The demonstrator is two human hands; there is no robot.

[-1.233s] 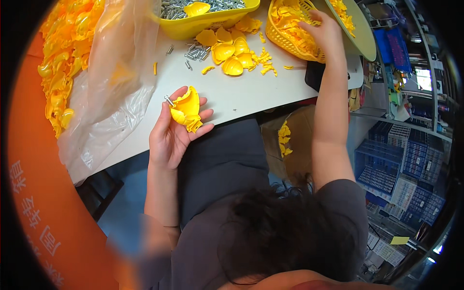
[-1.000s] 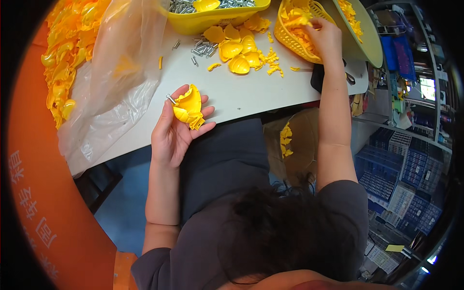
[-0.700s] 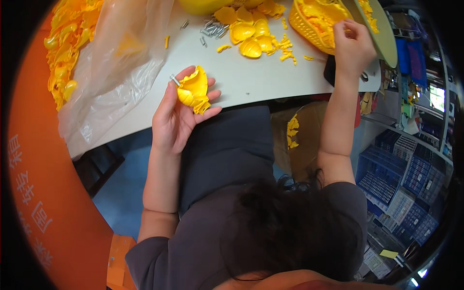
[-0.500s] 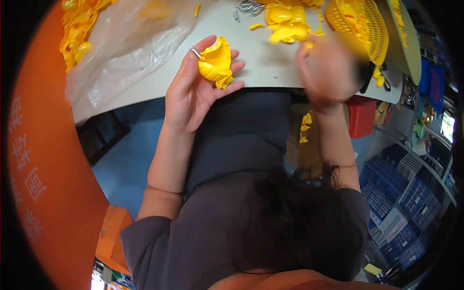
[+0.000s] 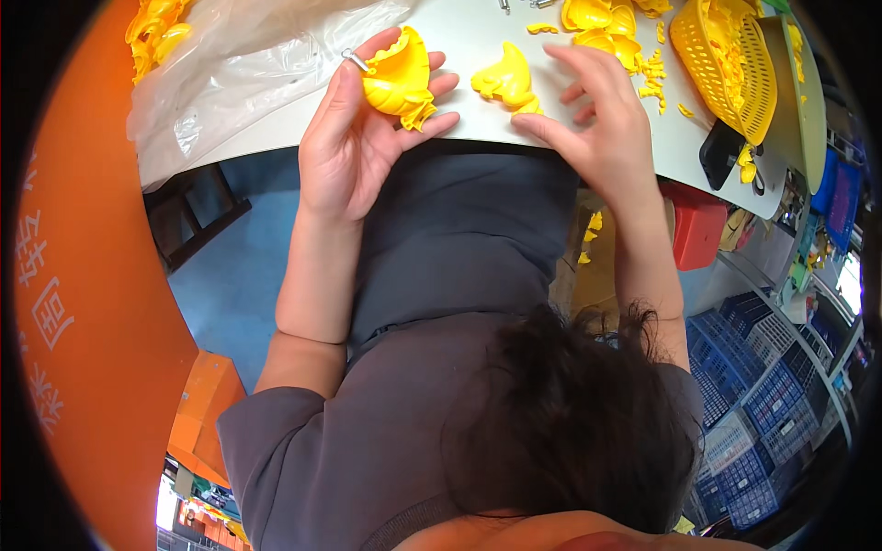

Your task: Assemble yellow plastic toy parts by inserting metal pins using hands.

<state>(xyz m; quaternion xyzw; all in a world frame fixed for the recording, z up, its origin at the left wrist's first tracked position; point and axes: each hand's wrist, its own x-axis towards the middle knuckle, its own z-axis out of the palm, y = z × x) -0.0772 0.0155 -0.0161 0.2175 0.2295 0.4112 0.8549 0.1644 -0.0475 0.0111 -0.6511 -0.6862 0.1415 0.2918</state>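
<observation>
My left hand is palm up, its thumb and fingers curled round a hollow yellow plastic shell with a jagged rim. A small silver metal pin sticks up between the thumb and the shell. To the right, my right hand is open, fingers spread and thumb stretched out. Beside it is a second yellow plastic piece, curved and pointed at the top. The thumb tip comes very near its lower end; whether they touch I cannot tell.
A yellow slotted basket of yellow parts stands at the right, with a black phone nearby. Loose yellow shells and bits lie at the back. Clear plastic sheeting covers the table's left side. A red bin is below the right edge.
My right hand has moved left from the back pile and opened; the second yellow piece now shows beside it. My left hand keeps the shell and pin. The view has shifted slightly.
</observation>
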